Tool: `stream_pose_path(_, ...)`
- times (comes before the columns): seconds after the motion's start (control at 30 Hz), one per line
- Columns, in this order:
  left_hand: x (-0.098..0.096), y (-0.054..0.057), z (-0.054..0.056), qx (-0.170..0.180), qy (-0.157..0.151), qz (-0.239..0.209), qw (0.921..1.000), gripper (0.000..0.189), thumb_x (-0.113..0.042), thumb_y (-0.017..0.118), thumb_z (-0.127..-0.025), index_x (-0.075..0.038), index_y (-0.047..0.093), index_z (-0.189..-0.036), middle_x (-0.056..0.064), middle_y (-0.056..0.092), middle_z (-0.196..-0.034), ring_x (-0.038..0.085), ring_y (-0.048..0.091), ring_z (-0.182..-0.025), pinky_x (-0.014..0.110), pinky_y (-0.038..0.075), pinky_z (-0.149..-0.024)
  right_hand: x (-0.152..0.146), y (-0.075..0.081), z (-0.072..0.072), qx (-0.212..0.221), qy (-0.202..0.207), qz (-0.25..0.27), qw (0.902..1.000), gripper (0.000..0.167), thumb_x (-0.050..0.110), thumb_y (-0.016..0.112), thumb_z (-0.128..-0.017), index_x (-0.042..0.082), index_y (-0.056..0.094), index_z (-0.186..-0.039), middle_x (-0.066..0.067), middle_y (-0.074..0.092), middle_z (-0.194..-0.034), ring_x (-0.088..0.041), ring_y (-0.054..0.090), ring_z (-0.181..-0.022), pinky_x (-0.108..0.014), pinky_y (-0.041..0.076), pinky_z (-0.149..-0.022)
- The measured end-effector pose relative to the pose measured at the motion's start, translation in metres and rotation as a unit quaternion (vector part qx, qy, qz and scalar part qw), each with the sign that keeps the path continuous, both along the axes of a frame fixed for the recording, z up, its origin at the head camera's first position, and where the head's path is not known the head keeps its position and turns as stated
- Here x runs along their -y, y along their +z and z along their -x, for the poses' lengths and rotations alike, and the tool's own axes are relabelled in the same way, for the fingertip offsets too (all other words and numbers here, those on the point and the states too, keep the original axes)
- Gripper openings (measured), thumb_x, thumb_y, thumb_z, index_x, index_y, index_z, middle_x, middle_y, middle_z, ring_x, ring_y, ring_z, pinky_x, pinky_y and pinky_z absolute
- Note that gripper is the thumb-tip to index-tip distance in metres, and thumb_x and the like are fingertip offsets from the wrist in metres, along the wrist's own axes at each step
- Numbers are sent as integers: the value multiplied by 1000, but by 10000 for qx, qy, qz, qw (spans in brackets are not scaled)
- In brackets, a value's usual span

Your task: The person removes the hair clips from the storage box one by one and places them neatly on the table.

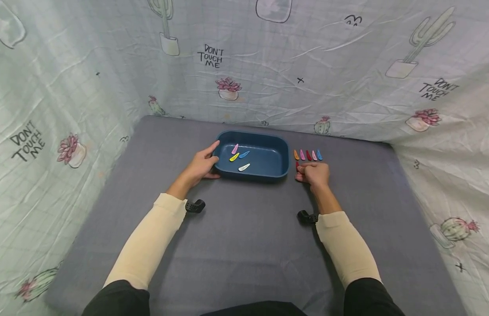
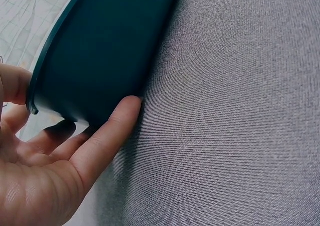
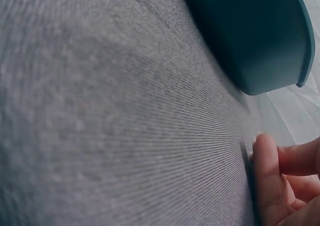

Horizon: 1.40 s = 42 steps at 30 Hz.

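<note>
A dark blue plastic tray [image 1: 252,177] lies on the grey table. My left hand [image 1: 199,166] grips its left end, with the thumb [image 2: 112,128] low against the wall and a finger over the rim. Inside the tray are hair clips: a pink clip [image 1: 235,149], a yellow clip [image 1: 234,157], a blue clip [image 1: 244,154] and a white clip [image 1: 244,167]. Right of the tray, my right hand [image 1: 314,174] pinches a red hair clip [image 1: 297,165] at the tabletop, mostly hidden by the fingers. In the right wrist view, thumb and forefinger meet, but no clip shows.
Just beyond the right hand, several hair clips form a row: an orange clip [image 1: 296,155], a pink clip [image 1: 302,154], a red clip [image 1: 308,155], a paler pink clip [image 1: 314,155] and a blue clip [image 1: 319,155]. A printed cloth [image 1: 268,57] hangs behind the table [image 1: 248,237].
</note>
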<state>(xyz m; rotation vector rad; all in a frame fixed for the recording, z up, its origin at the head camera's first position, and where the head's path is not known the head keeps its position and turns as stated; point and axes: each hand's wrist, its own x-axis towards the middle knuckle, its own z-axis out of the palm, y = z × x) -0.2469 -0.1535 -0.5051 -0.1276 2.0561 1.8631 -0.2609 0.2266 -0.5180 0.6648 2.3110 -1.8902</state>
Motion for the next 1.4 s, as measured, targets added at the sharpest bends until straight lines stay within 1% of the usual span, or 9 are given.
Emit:
stream_pose_path(0.1,-1,0,0,-18,-13,-8,10000,66,-14,46,-108,-42,27,-164,5,17,-176,39,48,-146,59,60,-93,-2,-1,-1,-3,21,-32,10000,29,4,73,-95,-7,72,-122,4,74,-70,-6,71,-55,-25,63,-57)
stream_pose_path(0.27,-3,-1,1,-2,0,-15,10000,66,-13,46,-108,-43,27,-164,5,17,-176,39,47,-146,60,59,-94,-5,0,-2,-45,32,-52,10000,29,6,74,-95,-7,73,-121,4,74,-67,-8,71,-54,-27,63,-58)
stream_pose_path(0.47,-3,-1,1,8,-3,-1,10000,66,-13,45,-109,-43,25,-164,5,16,-176,39,46,-147,59,59,-95,-7,6,-2,-63,97,17,9999,31,9,74,-96,-10,72,-121,2,72,-63,-8,69,-52,-28,63,-57)
stream_pose_path(0.53,-3,0,1,19,0,13,10000,66,-14,45,-109,-44,25,-164,6,15,-176,39,47,-147,59,59,-95,-7,10,-1,-135,95,49,9999,31,8,74,-96,-11,71,-120,2,72,-62,-7,69,-51,-27,63,-56)
stream_pose_path(0.7,-3,-1,2,-33,-4,75,10000,66,-14,45,-109,-43,25,-165,6,16,-176,39,49,-145,58,60,-94,-5,24,-1,-522,226,203,9982,29,4,71,-96,-16,70,-116,0,73,-63,-7,70,-53,-25,62,-55)
stream_pose_path(0.93,-3,0,2,-85,-33,70,9999,66,-14,45,-109,-43,25,-165,7,15,-176,40,48,-145,58,61,-93,5,49,-2,-818,448,574,9940,33,0,70,-96,-21,65,-121,-3,75,-67,-8,71,-56,-24,62,-55)
stream_pose_path(1.13,-3,1,1,-101,-39,71,9999,66,-14,45,-109,-42,24,-165,7,14,-176,39,48,-145,58,61,-93,16,63,-1,-820,658,672,9922,32,-1,71,-95,-21,67,-119,-3,74,-68,-9,70,-55,-26,62,-55)
stream_pose_path(1.27,-3,-1,1,-130,-56,79,9999,67,-13,44,-108,-40,23,-166,7,13,-177,39,46,-147,58,61,-92,25,68,1,-747,861,496,9922,29,1,71,-96,-17,68,-118,-1,73,-67,-9,71,-56,-28,64,-61)
stream_pose_path(1.4,-3,-2,0,-241,-40,106,9996,68,-13,44,-107,-39,24,-166,7,11,-177,39,43,-149,58,62,-91,34,71,3,-773,1078,493,9899,30,1,70,-97,-16,68,-121,0,73,-68,-8,72,-58,-29,65,-66)
